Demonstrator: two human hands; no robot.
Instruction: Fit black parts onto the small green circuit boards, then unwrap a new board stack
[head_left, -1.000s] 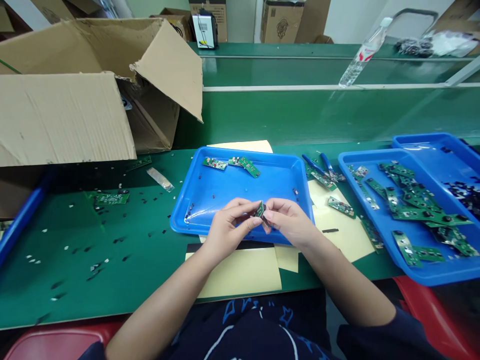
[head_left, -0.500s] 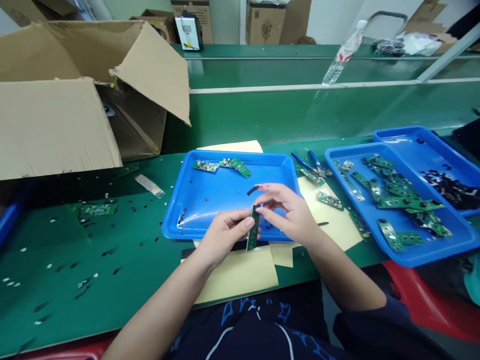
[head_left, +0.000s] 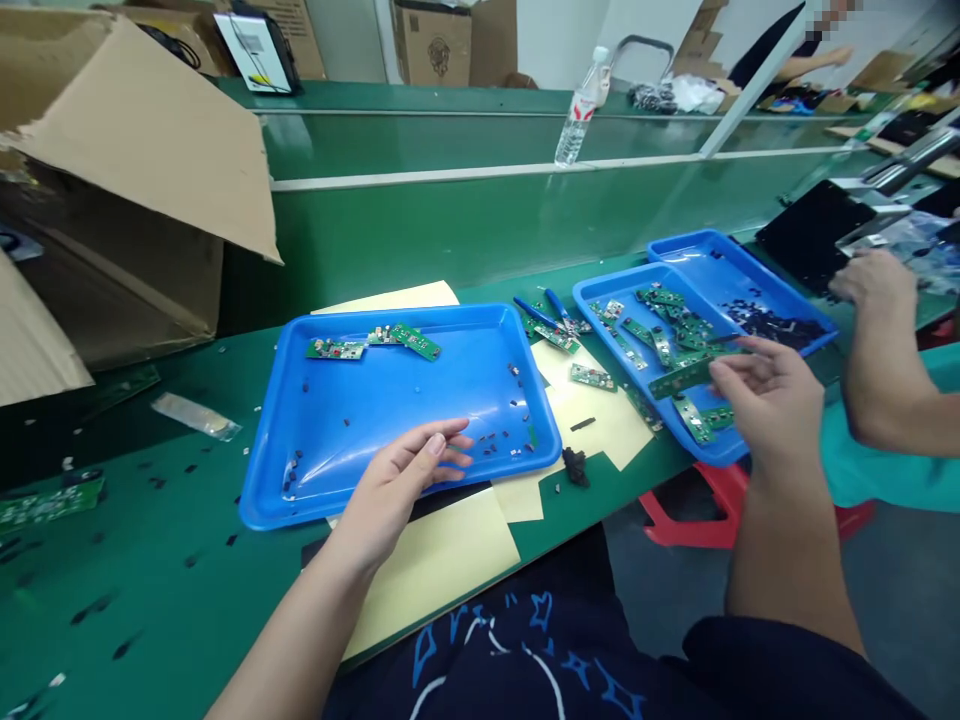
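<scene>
My right hand (head_left: pixel 776 405) pinches a green circuit board (head_left: pixel 681 378) above the middle blue tray (head_left: pixel 709 452), where several similar boards lie heaped. A thin black strip (head_left: pixel 724 340) shows at the fingertips of the same hand. My left hand (head_left: pixel 397 485) holds nothing; its fingers are loosely apart over the front edge of the left blue tray (head_left: pixel 412 410). At the back of that tray rest a few boards (head_left: pixel 416 341), with small dark bits scattered elsewhere in it.
Blue-handled pliers (head_left: pixel 555 308) and a loose board (head_left: pixel 592 377) lie between the trays. A third tray (head_left: pixel 694 250) holds black pieces. A cardboard box (head_left: pixel 142 150) stands left, a water bottle (head_left: pixel 576 118) on the ledge. Another person's hand (head_left: pixel 877 285) is at the right.
My left hand has let go of the circuit board. My right hand has carried it rightward over the middle tray. The view has turned right, bringing another person's arm into sight.
</scene>
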